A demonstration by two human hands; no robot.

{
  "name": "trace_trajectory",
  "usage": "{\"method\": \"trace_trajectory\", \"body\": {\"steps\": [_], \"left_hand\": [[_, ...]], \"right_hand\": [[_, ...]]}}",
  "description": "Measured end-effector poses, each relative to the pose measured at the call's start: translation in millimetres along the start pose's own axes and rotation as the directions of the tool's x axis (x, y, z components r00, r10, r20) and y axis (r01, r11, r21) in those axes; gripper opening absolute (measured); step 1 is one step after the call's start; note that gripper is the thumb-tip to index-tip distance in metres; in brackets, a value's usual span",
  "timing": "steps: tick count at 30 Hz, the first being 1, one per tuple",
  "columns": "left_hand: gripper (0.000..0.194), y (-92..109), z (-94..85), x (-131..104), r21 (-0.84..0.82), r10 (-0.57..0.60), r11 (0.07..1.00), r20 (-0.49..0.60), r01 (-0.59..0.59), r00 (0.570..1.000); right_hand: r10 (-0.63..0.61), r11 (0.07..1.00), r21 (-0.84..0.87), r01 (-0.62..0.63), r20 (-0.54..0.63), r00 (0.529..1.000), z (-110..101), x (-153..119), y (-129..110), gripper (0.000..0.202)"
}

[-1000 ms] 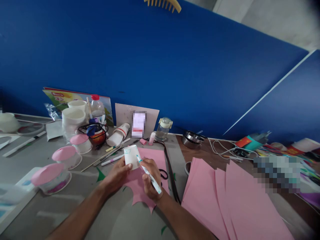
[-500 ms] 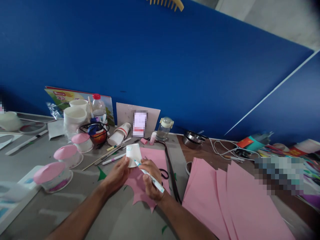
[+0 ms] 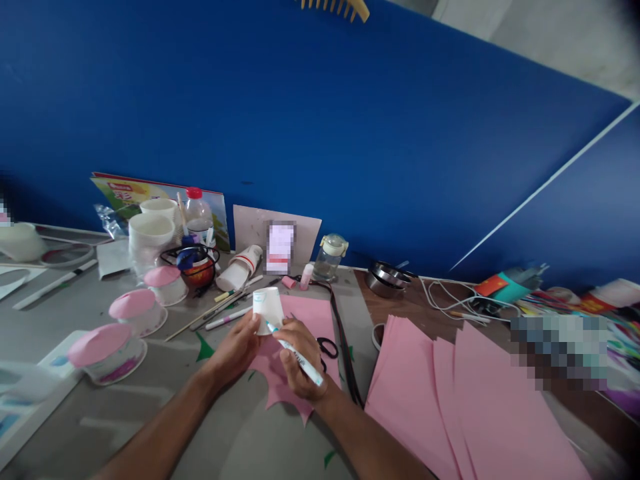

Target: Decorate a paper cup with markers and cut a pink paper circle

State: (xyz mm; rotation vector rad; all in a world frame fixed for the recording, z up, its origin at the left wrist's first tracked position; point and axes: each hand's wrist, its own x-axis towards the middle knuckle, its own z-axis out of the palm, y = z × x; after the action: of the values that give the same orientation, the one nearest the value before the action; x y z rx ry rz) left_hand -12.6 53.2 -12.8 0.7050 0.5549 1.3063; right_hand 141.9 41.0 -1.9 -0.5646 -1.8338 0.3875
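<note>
My left hand (image 3: 243, 345) grips a small white paper cup (image 3: 268, 308) by its left side; faint blue-green lines show near the top of the cup. In my right hand (image 3: 300, 363) is a white marker (image 3: 303, 363) with a blue tip, and that tip meets the lower part of the cup. Beneath both hands lies a pink paper sheet (image 3: 280, 383) with a scalloped, cut edge. Black-handled scissors (image 3: 327, 347) rest on it, partly hidden by my right hand. A second marker (image 3: 227, 319) lies just left of the cup.
Three pink-topped paper cups (image 3: 100, 345) stand in a row on the left. Behind them are stacked white bowls (image 3: 151, 230) and a red-capped bottle (image 3: 198, 210). A phone (image 3: 279, 247) leans at the back beside a glass jar (image 3: 331, 259). Pink sheets (image 3: 415, 387) are piled on the right.
The marker in my right hand has shifted slightly left and down across the cup. My left hand keeps the cup almost in place.
</note>
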Motion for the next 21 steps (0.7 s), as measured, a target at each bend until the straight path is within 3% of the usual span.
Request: {"method": "trace_trajectory", "body": {"steps": [10,14,21], "left_hand": [[0.027,-1.9,-8.3,-0.3,-0.022,-0.009,1.000,0.049,0.011,0.999],[0.027,-2.6,-10.6,1.0,-0.001,0.011,1.000,0.016,-0.011,1.000],[0.026,-3.0,-11.6,1.1,-0.008,-0.008,1.000,0.019,0.008,1.000]], "right_hand": [[0.006,1.000,-0.026,-0.005,0.025,1.000,0.7,0.9,-1.0,0.026],[0.000,1.000,-0.025,0.001,0.033,0.999,-0.4,1.4,-2.3,0.024],[0.009,1.000,0.006,-0.009,-0.014,1.000,-0.1,-2.5,0.2,0.025]]}}
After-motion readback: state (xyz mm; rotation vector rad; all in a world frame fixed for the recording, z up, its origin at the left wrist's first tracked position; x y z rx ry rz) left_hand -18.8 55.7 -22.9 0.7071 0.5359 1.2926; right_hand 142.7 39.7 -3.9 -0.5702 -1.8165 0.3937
